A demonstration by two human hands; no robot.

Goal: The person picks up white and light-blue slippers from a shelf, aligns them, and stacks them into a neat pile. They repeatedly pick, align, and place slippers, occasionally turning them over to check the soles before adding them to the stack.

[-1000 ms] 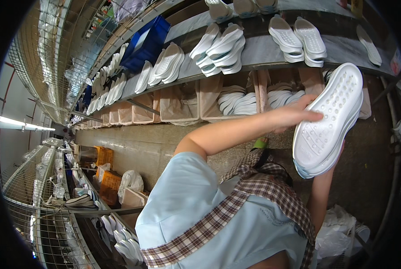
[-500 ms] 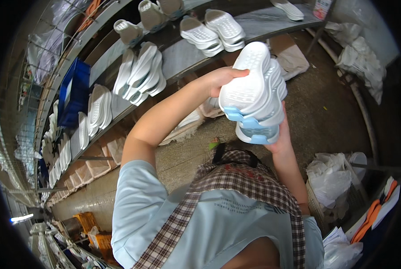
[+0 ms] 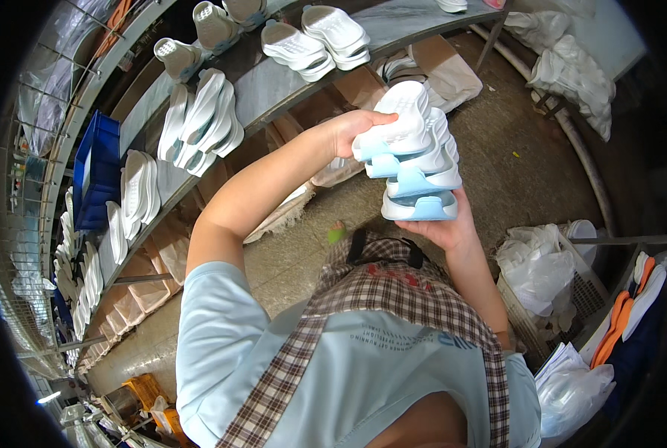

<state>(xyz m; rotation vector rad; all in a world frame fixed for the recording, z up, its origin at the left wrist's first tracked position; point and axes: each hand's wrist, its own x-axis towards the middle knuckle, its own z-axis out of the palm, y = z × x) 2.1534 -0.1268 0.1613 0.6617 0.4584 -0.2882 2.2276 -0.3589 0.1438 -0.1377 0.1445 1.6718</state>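
Observation:
Between my two hands is a stack of several white shoe soles (image 3: 414, 160) with light-blue heel parts turned toward me. My left hand (image 3: 354, 131) grips the upper end of the stack from the left, its thumb lying on the top sole. Under the lower end, my right hand (image 3: 449, 228) supports the bottom sole from below, with part of the fingers hidden. The stack is held in the air in front of the curved bench, touching only my hands. The soles sit slightly fanned, one over the other.
On the curved grey bench (image 3: 267, 95) stand more white soles (image 3: 209, 119), grey-brown shoe pieces (image 3: 215, 26) and a blue crate (image 3: 98, 168). Below it hang cloth-lined bins (image 3: 150, 280). At right are a basket with plastic bags (image 3: 535, 265) and a rack with orange pieces (image 3: 615, 328).
The stack has tilted and spread, so more light-blue heels show. My right hand now sits more plainly beneath it. The bench has shifted left and up in the view.

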